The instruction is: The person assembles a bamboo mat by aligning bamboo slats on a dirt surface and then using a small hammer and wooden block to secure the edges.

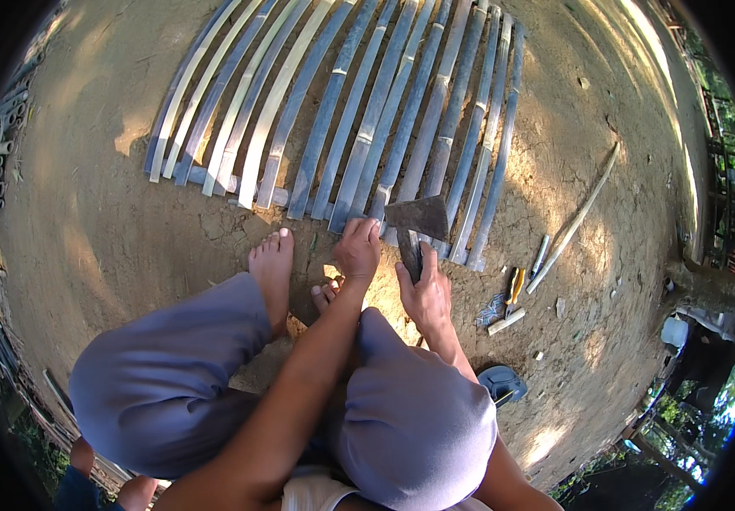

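Rows of split bamboo slats (359, 128) lie side by side on the ground ahead of me, over a crosspiece (279, 197) that shows between their near ends. My right hand (428, 296) is wrapped round the short handle of a hatchet (418, 216). The hatchet's broad dark head is over the near ends of the slats, right of centre. Just left of it, my left hand (357, 249) is closed at the end of a slat, fingertips bent down. What those fingers pinch, if anything, is hidden.
To the right lie a yellow-handled tool (515, 285), a dark tube-like tool (540, 254), a small heap of nails (492, 308), a short pale stick (506, 321) and a long stick (576, 220). A dark sandal (504, 383) is by my right knee. Another person's foot (137, 491) shows lower left.
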A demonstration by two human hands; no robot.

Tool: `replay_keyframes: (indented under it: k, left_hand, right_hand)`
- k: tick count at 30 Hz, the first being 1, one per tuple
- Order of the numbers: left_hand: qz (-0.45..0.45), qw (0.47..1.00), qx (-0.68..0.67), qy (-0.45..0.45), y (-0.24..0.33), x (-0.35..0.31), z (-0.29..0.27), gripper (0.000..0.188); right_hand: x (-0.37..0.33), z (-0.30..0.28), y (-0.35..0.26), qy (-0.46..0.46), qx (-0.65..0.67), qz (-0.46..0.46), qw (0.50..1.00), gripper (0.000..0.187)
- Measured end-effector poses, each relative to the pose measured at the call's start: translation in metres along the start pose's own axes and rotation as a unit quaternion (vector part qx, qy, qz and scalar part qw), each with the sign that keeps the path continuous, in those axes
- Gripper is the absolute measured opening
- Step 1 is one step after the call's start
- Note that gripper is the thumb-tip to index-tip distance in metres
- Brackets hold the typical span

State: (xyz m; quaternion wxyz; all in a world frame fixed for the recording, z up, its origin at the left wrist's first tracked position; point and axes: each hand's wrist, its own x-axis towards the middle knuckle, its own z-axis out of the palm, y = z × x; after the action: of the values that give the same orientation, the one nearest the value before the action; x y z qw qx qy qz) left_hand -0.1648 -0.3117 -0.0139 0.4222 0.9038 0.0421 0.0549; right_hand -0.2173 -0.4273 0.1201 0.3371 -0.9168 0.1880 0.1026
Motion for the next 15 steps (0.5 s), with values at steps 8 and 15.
replay_keyframes:
  k: [8, 15]
  left_hand:
    - [-0.011, 1.000, 0.023, -0.018, 0.001, 0.000, -0.001, 0.007]
    - [-0.017, 1.000, -0.002, -0.022, 0.001, 0.000, -0.001, 0.006]
  right_hand:
    - [0.016, 0.030, -0.003, -0.095, -0.119, 0.035, 0.988, 0.055]
    - [0.011, 0.034, 0.002, -0.049, -0.091, 0.015, 0.995, 0.059]
